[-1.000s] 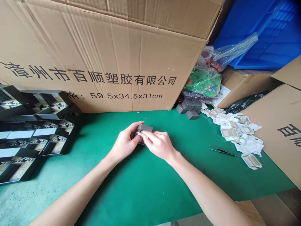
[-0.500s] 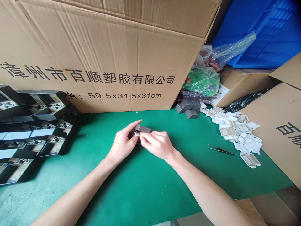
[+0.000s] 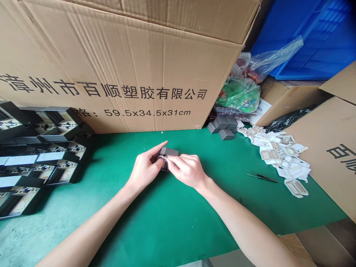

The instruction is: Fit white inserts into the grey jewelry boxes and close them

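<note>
Over the middle of the green mat, my left hand [image 3: 144, 167] grips a small dark grey box [image 3: 170, 151], its index finger stretched along the far side and its thumb at the near opening. The box seems to stand open, with its lid part raised at the back. From the right, my right hand [image 3: 189, 168] reaches in with thumb and index finger pinched together at the box's inside. Whatever lies between those fingertips is too small and covered to make out.
Open dark boxes [image 3: 63, 163] are stacked at left. Closed grey boxes [image 3: 226, 134] sit by the large carton [image 3: 125, 55]. At right lie tweezers [image 3: 261, 176] and a heap of white plastic trays and paper [image 3: 286, 155]. A blue crate [image 3: 294, 55] stands behind.
My right fingertips have shifted slightly at the box, and more of its near lower part now shows. My left hand stays nearly still around it.
</note>
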Available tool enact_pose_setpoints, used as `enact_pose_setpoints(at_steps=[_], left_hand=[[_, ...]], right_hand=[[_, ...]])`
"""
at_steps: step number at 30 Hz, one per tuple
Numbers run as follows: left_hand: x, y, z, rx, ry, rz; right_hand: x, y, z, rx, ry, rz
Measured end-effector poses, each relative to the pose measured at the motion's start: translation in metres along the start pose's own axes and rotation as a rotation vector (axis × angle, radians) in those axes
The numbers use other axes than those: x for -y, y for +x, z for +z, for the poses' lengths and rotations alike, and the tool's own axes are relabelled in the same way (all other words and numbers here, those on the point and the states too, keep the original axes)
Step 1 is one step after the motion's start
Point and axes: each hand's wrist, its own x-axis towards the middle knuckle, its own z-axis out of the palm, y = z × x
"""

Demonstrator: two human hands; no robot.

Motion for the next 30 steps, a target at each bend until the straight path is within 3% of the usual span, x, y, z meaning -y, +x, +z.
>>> enact_pose_setpoints(at_steps=[30], left_hand=[[-0.0064,-0.0026,-0.0018,0.025,0.184,0.035]], right_hand=[[-0.0022,-0.0019,-0.0006,0.078,-0.023,0.003]])
